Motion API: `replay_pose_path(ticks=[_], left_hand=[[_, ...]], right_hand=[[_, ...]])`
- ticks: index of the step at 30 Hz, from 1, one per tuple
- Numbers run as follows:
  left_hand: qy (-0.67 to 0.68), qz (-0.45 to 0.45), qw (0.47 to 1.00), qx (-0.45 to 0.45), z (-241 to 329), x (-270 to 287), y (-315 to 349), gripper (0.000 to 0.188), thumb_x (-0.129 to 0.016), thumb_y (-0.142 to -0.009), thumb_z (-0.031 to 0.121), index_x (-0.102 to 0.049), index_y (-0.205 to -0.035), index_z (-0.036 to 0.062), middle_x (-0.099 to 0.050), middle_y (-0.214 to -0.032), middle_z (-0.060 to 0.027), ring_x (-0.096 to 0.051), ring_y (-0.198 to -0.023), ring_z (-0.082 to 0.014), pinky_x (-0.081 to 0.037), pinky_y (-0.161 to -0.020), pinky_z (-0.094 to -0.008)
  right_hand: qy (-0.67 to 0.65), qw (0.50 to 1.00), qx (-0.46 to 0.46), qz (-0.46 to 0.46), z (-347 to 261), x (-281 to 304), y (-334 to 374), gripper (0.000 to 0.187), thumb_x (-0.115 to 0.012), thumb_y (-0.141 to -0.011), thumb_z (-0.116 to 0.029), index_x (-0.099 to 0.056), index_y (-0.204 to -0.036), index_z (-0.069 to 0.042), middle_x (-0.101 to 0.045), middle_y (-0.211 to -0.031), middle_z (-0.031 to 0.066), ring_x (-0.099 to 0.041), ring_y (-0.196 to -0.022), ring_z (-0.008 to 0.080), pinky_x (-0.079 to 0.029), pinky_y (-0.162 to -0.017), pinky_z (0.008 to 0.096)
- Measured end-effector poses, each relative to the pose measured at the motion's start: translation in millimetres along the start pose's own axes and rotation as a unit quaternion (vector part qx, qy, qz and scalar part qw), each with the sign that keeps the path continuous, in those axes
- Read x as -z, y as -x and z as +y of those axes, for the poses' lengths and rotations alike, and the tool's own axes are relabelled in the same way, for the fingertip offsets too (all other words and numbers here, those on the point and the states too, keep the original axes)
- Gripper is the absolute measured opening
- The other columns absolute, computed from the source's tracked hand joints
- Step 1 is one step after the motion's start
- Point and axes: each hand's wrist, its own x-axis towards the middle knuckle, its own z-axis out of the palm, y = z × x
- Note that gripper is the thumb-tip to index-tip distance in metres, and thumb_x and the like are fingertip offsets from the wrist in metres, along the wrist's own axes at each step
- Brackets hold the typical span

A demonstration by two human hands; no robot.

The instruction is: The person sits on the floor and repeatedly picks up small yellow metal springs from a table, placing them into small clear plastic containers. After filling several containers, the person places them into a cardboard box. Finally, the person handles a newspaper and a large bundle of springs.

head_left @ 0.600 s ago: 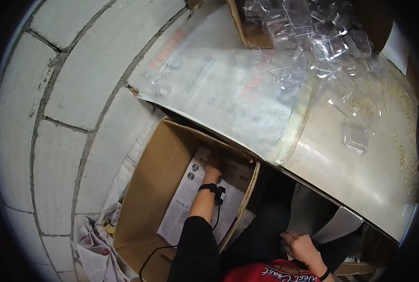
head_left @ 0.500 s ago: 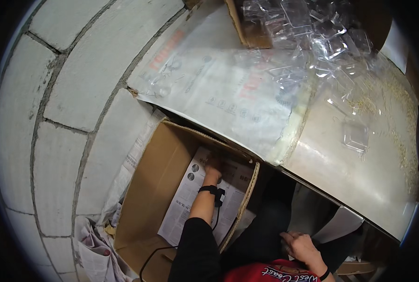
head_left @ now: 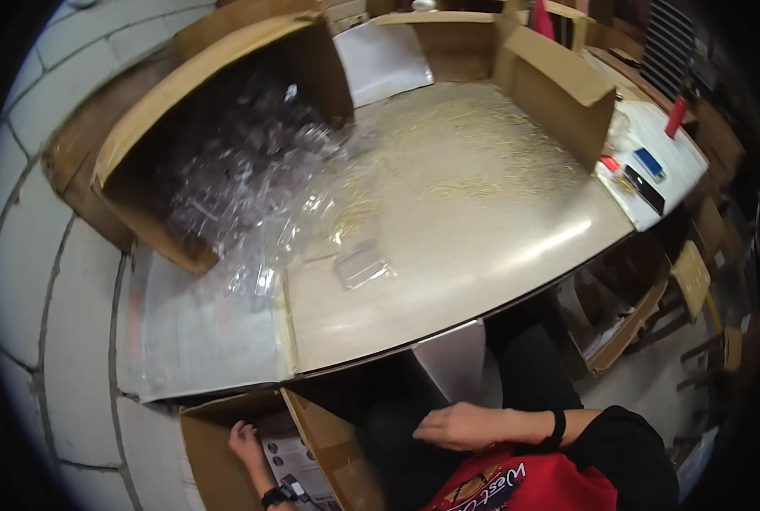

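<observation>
My left hand is down inside an open cardboard box below the table's left front. Its fingers are apart near the box's inner wall, and I see nothing in them. Beside it, printed newspaper lines the box. A black strap with a small device and a cable sits on that wrist. My right hand rests over my lap with loosely bent fingers and holds nothing visible. Clear plastic cases spill from a tipped carton, and one separate case lies on the table.
Thin golden pieces are scattered over the pale table. Cardboard walls edge its back and right. A phone, a blue packet and a red lighter-like item lie at right. A brick wall stands left.
The view has swung up and right, showing the whole tabletop. My left hand has gone from the newspaper toward the box's side wall. My right hand stays over my lap.
</observation>
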Motion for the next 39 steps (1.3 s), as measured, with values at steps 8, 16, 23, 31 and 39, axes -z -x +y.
replay_pose_path(ticks=[8,16,23,31,39], left_hand=[[0.032,-0.071,0.99,-0.115,284,-40,53,0.014,-0.058,-0.087,0.008,-0.063,-0.092,-0.0041,-0.064,-0.077,-0.0067,-0.06,-0.069,-0.0122,-0.05,-0.064,-0.0232],[-0.194,-0.156,0.875,-0.416,348,-260,24,0.039,-0.068,-0.079,0.021,-0.056,-0.111,0.0013,-0.055,-0.112,-0.0144,-0.052,-0.107,-0.031,-0.045,-0.087,-0.0388],[-0.272,-0.193,0.895,-0.297,364,-303,16,0.051,-0.069,-0.079,0.023,-0.052,-0.12,-0.0013,-0.056,-0.115,-0.0177,-0.054,-0.106,-0.033,-0.046,-0.084,-0.0423],[0.241,-0.293,0.925,0.036,362,-266,49,0.051,-0.051,-0.094,0.032,-0.042,-0.133,0.0011,-0.059,-0.113,-0.0199,-0.066,-0.072,-0.0242,-0.054,-0.05,-0.0283],[0.381,-0.411,0.819,0.127,365,-244,160,0.049,-0.043,-0.097,0.033,-0.039,-0.135,0.003,-0.059,-0.106,-0.0188,-0.065,-0.066,-0.0227,-0.05,-0.049,-0.0224]], right_hand=[[0.194,0.814,-0.232,0.496,70,160,71,0.033,-0.06,-0.081,-0.005,-0.055,-0.113,0.003,-0.057,-0.114,0.0236,-0.055,-0.108,0.0383,-0.044,-0.093,0.0411],[0.233,0.676,-0.651,0.257,203,278,31,0.067,-0.036,-0.091,-0.055,-0.026,-0.144,-0.015,-0.018,-0.15,0.0184,-0.013,-0.136,0.0467,-0.017,-0.107,0.0588],[0.274,0.839,-0.455,0.118,188,220,-26,0.067,-0.038,-0.092,-0.047,-0.02,-0.146,-0.012,-0.015,-0.15,0.0228,-0.01,-0.137,0.0461,-0.014,-0.111,0.0519],[0.171,0.908,-0.216,0.316,114,207,2,0.043,-0.061,-0.085,-0.026,-0.052,-0.121,-0.003,-0.047,-0.126,0.0211,-0.046,-0.116,0.0363,-0.039,-0.097,0.0398],[0.037,0.915,-0.093,0.391,34,125,-36,0.034,-0.068,-0.073,-0.015,-0.061,-0.105,-0.004,-0.063,-0.094,0.0126,-0.061,-0.084,0.0302,-0.049,-0.072,0.0384]])
